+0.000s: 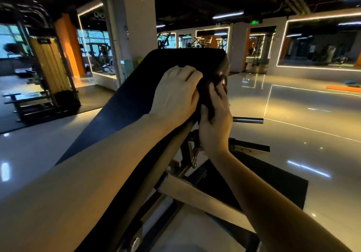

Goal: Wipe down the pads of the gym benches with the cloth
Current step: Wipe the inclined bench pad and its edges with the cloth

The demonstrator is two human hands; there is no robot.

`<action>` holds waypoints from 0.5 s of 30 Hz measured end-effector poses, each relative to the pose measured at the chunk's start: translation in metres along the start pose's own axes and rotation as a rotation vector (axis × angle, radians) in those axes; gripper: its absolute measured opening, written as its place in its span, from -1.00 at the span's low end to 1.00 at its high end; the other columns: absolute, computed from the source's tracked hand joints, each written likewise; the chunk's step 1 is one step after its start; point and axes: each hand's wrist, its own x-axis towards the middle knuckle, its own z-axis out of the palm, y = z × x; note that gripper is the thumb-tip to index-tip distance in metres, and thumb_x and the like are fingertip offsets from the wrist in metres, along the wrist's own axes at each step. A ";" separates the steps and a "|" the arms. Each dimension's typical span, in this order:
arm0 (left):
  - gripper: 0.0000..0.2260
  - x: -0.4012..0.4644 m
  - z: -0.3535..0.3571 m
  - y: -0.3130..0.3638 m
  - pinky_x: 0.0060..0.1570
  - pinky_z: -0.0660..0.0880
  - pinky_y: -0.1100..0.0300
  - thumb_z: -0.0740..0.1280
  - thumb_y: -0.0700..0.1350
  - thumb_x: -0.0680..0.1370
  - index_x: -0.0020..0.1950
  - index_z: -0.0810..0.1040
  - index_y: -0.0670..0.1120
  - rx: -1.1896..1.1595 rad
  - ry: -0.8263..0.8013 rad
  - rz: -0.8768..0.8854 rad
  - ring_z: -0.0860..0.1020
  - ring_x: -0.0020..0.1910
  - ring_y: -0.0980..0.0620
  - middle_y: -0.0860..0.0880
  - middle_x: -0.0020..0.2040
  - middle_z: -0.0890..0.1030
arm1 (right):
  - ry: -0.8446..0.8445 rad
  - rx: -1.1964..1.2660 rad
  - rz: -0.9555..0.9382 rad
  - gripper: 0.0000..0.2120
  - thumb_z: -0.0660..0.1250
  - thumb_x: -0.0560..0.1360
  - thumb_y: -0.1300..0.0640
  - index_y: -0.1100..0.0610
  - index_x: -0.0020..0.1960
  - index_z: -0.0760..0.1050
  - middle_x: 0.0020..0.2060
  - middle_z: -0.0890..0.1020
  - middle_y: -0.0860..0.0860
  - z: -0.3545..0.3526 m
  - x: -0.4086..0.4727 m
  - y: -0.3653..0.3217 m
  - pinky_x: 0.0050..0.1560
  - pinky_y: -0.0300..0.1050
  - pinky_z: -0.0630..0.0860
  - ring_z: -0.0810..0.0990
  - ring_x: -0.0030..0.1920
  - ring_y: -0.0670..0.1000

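A black inclined bench pad (136, 87) rises from the lower left to the upper middle of the view. My left hand (175, 93) lies on the pad's right part near the top, fingers bent over the edge. A dark cloth (214, 91) sits against the pad's right side edge. My right hand (214, 119) presses the cloth there, with its fingers and thumb partly curled around it. Much of the cloth is hidden by both hands and the dim light.
The bench's metal frame (195, 193) and a black floor mat (273, 183) lie below my arms. A steel peg (248, 120) juts out to the right. A cable machine (48, 72) stands at the left, a pillar (132, 29) behind the bench. Glossy floor (302, 115) spreads right.
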 end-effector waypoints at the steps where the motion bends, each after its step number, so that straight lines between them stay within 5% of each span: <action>1: -0.67 0.003 0.003 0.002 0.19 0.44 -0.04 0.09 -0.11 0.55 0.20 0.52 -0.18 -0.016 -0.013 -0.023 0.55 0.06 -0.13 -0.16 0.10 0.58 | 0.012 -0.008 0.019 -0.48 0.21 0.55 0.28 0.12 0.50 0.27 0.50 0.26 0.10 -0.004 0.022 0.002 0.40 -0.03 0.32 0.22 0.49 0.09; 6: -0.70 0.000 0.018 0.000 0.00 0.49 0.04 0.11 -0.13 0.56 0.22 0.50 -0.17 -0.125 0.060 -0.098 0.51 0.01 -0.06 -0.14 0.09 0.56 | 0.030 0.036 0.028 -0.48 0.22 0.55 0.34 0.15 0.49 0.28 0.49 0.27 0.12 -0.016 0.070 0.010 0.40 0.13 0.37 0.23 0.48 0.10; 11: -0.67 -0.002 0.017 0.003 0.00 0.49 0.08 0.08 -0.12 0.57 0.25 0.47 -0.16 -0.086 0.038 -0.087 0.50 0.05 -0.06 -0.13 0.12 0.54 | 0.009 0.034 -0.062 -0.50 0.20 0.54 0.25 0.15 0.48 0.30 0.50 0.27 0.11 -0.005 0.017 0.009 0.36 -0.39 0.25 0.22 0.47 -0.01; 15: -0.66 -0.003 0.017 0.003 -0.02 0.48 0.10 0.08 -0.12 0.57 0.26 0.47 -0.17 -0.083 0.031 -0.085 0.50 0.05 -0.06 -0.13 0.12 0.54 | -0.004 0.062 0.032 -0.48 0.22 0.54 0.32 0.14 0.49 0.29 0.48 0.30 0.10 -0.017 0.072 0.013 0.41 0.03 0.36 0.26 0.47 0.09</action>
